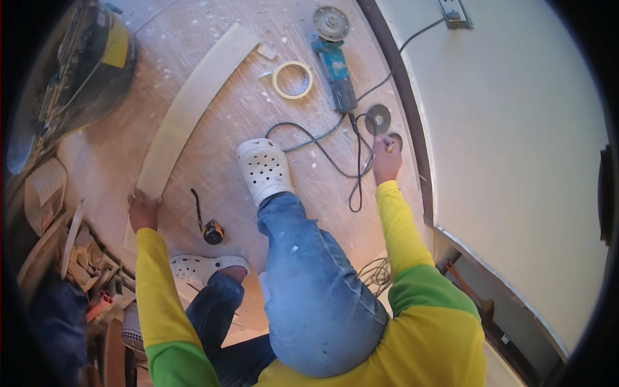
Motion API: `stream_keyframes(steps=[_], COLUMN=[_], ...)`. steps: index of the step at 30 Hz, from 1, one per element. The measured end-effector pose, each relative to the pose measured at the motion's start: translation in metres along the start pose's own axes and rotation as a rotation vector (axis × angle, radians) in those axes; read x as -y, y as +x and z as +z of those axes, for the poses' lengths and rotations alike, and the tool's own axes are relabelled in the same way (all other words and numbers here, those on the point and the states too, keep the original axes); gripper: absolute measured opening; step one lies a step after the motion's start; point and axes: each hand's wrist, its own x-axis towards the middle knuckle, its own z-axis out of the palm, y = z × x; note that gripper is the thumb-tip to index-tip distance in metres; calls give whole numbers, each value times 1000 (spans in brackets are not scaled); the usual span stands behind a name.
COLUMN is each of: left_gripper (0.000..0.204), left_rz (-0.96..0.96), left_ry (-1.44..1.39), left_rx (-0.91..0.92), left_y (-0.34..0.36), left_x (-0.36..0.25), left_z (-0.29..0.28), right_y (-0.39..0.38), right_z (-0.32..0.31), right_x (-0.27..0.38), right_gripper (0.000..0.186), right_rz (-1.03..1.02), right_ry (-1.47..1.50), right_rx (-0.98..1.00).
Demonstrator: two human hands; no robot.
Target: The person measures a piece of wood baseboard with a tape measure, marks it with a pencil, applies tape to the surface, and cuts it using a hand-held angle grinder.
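Note:
A long pale strip point(193, 106) of board lies diagonally on the floor, and my left hand point(144, 209) grips its lower end. Off to the right, my right hand point(387, 159) is closed on a small yellowish item, perhaps a pencil point(390, 147), beside a dark disc partly hidden by the fingers. Another cutting disc point(378, 119) lies just above that hand, under a teal angle grinder point(334, 71) whose cord loops nearby. A masking tape roll point(276, 80) sits left of the grinder. A black and orange tape measure point(213, 232) rests between my left hand and my shoe.
My legs in white clogs point(264, 168) occupy the lower middle. A dark dusty container point(87, 74) stands upper left, above wood scraps point(84, 258). A white wall point(516, 161) with a socket point(455, 11) runs along the right. A coiled cable point(374, 274) lies by my right arm.

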Motion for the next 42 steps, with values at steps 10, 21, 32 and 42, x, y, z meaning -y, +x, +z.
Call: stream_keyframes(steps=[10,21,32,42], left_gripper=[91,92,85,76], left_rz=[54,189,332,286], left_ry=[28,56,11,24], left_rx=[-94,-83,-112,-56], left_y=[-9,-14,6,1], left_x=[10,-35,-125,-147], left_z=[-11,-34,-55,-43], right_y=[113,151,-94,-133], right_z=[-46,-39,-232,-21], right_x=[-84,-72,-149,21], right_gripper=[39,32,25,28], right_rz=[-115,-20,93,-409], right_ry=[-751,-1034,-663,-309], right_rx=[6,115,215,553])
